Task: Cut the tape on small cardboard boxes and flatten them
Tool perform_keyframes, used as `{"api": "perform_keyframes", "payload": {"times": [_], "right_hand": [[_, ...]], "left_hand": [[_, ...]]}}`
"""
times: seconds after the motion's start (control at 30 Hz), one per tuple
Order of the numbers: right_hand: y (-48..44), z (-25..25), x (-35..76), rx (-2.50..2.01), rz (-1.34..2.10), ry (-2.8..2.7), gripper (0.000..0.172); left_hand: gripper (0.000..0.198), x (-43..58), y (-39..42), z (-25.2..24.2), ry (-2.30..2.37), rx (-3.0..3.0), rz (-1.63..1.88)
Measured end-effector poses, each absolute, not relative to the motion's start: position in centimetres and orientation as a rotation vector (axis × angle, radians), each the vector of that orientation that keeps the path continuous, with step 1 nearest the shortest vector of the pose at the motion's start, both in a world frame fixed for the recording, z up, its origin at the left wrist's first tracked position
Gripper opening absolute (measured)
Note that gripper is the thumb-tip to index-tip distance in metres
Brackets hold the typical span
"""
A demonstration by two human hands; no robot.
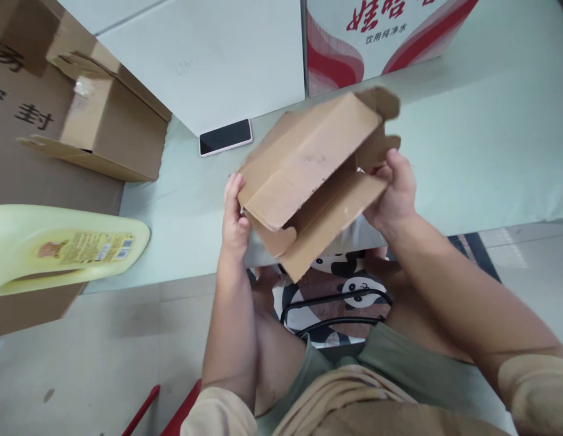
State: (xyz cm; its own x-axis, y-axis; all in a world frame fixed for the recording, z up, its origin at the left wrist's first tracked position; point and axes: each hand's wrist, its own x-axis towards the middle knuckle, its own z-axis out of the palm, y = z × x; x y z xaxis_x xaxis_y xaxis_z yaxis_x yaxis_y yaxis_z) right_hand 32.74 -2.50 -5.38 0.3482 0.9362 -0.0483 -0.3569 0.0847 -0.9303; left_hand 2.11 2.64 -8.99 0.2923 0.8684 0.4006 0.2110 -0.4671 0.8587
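A small brown cardboard box (308, 163) is held up between my two hands, tilted over the table's front edge. Its flaps stand apart, and the dark inside shows through the gap. My left hand (236, 215) grips the box's left end, thumb and fingers at the corner. On the right end, my right hand (394, 188) is closed around the side beside the raised flap. What the box holds, if anything, cannot be made out.
A phone (225, 138) lies behind the box against a white box (208, 66). A red-and-white carton (376, 42) stands at the back. Leftward are another cardboard box (117, 121) and a pale yellow bottle (63, 248). A panda-patterned bag (331, 297) is below the table edge.
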Motion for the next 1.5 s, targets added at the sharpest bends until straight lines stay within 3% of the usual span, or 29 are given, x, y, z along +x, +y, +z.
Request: {"api": "perform_keyframes", "payload": {"times": [0.1,0.23,0.53,0.67,0.8,0.9,1.0,1.13,1.2,1.33,1.5], "right_hand": [[-2.8,-4.7,32.0,-0.996,1.226,-0.763,0.055],[-3.2,-5.0,30.6,-1.073,1.311,-0.808,0.074],[-3.5,-5.7,30.4,-1.038,1.295,-0.894,0.085],[-3.4,-6.3,30.4,-1.09,1.237,-0.893,0.074],[-3.2,-6.6,30.3,-1.103,1.188,-0.84,0.067],[-3.0,-6.9,30.7,-1.158,1.322,-0.743,0.048],[-2.8,-7.0,31.2,-1.143,1.247,-0.752,0.043],[-3.3,-6.0,31.0,-1.122,0.822,-1.025,0.047],[-3.8,-5.1,30.7,-1.184,0.649,-1.132,0.043],[-5.0,-3.8,29.9,-1.244,0.486,-1.169,0.037],[-6.1,-3.3,29.0,-1.192,0.589,-1.289,0.031]], "left_hand": [[0.102,2.6,2.4,-9.4,0.944,1.89,1.162],[0.099,3.8,1.7,-9.6,1.008,1.884,1.136],[0.097,5.1,0.9,-8.3,1.162,1.741,1.217],[0.078,5.9,0.7,-7.3,1.192,1.888,1.385],[0.072,6.5,0.1,-6.6,1.287,2.022,1.549],[0.069,6.3,-0.1,-6.6,1.334,2.087,1.612],[0.086,6.1,0.1,-7.2,1.351,2.031,1.514],[0.123,6.4,0.7,-8.1,1.219,1.737,1.287],[0.132,6.6,0.8,-7.9,1.122,1.588,1.29],[0.108,6.5,0.7,-5.8,0.995,1.234,1.299],[0.079,6.8,0.3,-3.9,0.88,0.884,1.234]]}}
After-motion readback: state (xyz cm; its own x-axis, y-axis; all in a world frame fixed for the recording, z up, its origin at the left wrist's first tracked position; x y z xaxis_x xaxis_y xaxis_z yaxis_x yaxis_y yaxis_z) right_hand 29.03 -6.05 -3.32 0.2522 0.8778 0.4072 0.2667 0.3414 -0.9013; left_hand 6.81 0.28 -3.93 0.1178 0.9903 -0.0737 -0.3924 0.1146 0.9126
